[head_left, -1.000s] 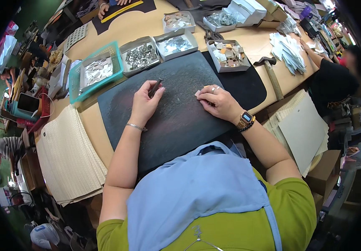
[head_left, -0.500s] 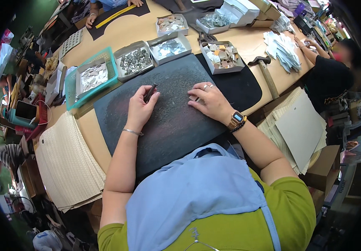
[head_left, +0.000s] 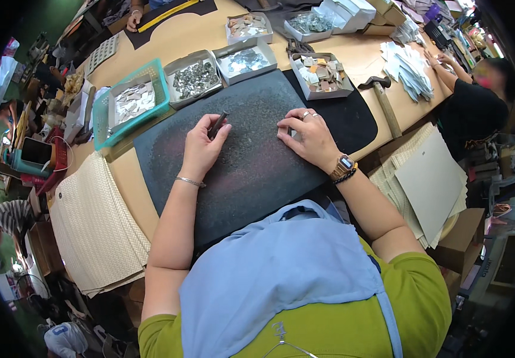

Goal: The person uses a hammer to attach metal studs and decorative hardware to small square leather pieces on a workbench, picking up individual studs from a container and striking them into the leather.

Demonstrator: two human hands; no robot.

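My left hand (head_left: 202, 150) is closed round a short dark metal rod, which looks like a hand punch (head_left: 217, 124); its upper end sticks out past the thumb. To the right, my right hand (head_left: 312, 137) pinches a small pale flat piece (head_left: 284, 130) between thumb and fingers; most of it is hidden. Both hands are over a worn black work mat (head_left: 233, 206). Beyond the mat stand a box of metal fasteners (head_left: 195, 82), a box of small silvery pieces (head_left: 245, 62) and a box of tan and white chips (head_left: 322, 76).
A teal basket (head_left: 160, 89) holds a box of white chips at the left. A hammer (head_left: 387, 110) lies right of a black sheet (head_left: 359, 122). Textured cream sheets (head_left: 99, 224) are stacked left, more sheets (head_left: 429, 179) right. Another person's hands (head_left: 439, 62) touch pale strips (head_left: 408, 71).
My right hand has lifted and turned slightly to the right, so the small pale piece shows between its fingers. My left hand keeps the punch, tilted a little differently.
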